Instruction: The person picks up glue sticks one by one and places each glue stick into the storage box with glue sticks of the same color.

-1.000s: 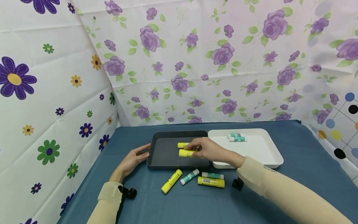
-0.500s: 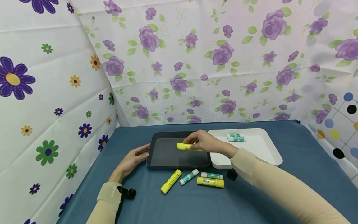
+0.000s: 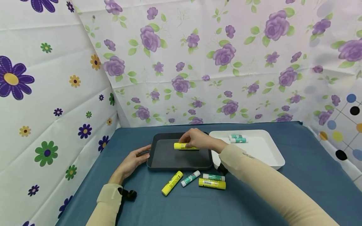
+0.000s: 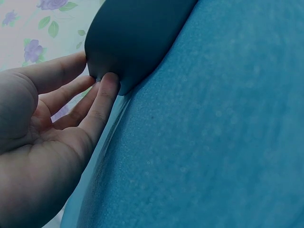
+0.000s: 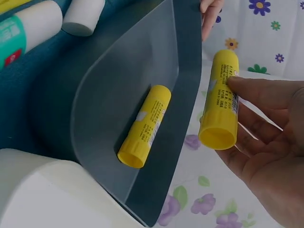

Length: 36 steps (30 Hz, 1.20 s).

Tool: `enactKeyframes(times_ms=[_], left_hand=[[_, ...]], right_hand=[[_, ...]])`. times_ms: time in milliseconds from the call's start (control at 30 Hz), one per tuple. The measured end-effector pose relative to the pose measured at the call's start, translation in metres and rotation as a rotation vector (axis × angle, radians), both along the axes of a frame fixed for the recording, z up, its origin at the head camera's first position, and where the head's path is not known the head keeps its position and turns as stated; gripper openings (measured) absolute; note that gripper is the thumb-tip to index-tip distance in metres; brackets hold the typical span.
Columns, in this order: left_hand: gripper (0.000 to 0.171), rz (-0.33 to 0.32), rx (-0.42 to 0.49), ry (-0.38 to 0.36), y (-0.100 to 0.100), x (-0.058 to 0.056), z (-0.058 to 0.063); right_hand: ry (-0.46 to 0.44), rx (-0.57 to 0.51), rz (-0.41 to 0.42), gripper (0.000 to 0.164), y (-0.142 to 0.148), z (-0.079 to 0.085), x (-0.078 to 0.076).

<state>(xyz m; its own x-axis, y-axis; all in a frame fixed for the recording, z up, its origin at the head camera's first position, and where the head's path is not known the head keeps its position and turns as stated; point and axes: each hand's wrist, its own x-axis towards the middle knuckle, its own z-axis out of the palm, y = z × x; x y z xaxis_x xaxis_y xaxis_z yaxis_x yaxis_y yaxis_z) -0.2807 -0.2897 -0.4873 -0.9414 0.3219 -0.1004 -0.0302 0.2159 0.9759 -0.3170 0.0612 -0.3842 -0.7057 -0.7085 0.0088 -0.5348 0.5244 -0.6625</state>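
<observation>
My right hand (image 3: 196, 138) pinches a yellow glue stick (image 3: 178, 146) between thumb and fingers, above the dark grey tray (image 3: 164, 160). In the right wrist view the held stick stands apart from a second yellow glue stick (image 5: 146, 126), which lies inside that tray; from the head view the second one is mostly hidden behind the held stick and hand. My left hand (image 3: 132, 161) touches the tray's left end with extended fingers. Up close in the left wrist view, its fingertips (image 4: 110, 80) rest against the outer wall at a corner.
A white tray (image 3: 263, 153) adjoins on the right, with two green-and-white glue sticks (image 3: 238, 140) inside. In front of the trays lie a slanted yellow glue stick (image 3: 172, 183), a small green-and-white one (image 3: 190, 178), another green-and-white one (image 3: 214, 177) and a yellow one (image 3: 212, 184).
My right hand has moved left and a little toward the back over the dark tray, carrying the yellow glue stick. The left hand stays at the tray's end.
</observation>
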Motion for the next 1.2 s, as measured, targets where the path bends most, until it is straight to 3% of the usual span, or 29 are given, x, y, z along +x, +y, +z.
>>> enactKeyframes(times_ms=[433, 733, 1200], left_hand=[[0.06, 0.0, 0.005, -0.002, 0.0, 0.0, 0.001], [0.061, 0.001, 0.01, -0.006, 0.0, 0.0, 0.001], [0.06, 0.001, 0.01, -0.01, 0.001, 0.001, 0.001]], right_hand=[[0.053, 0.167, -0.018, 0.031, -0.01, -0.009, -0.008], [0.075, 0.193, -0.015, 0.029, -0.012, -0.009, -0.011], [0.122, 0.287, 0.029, 0.032, -0.022, -0.025, -0.008]])
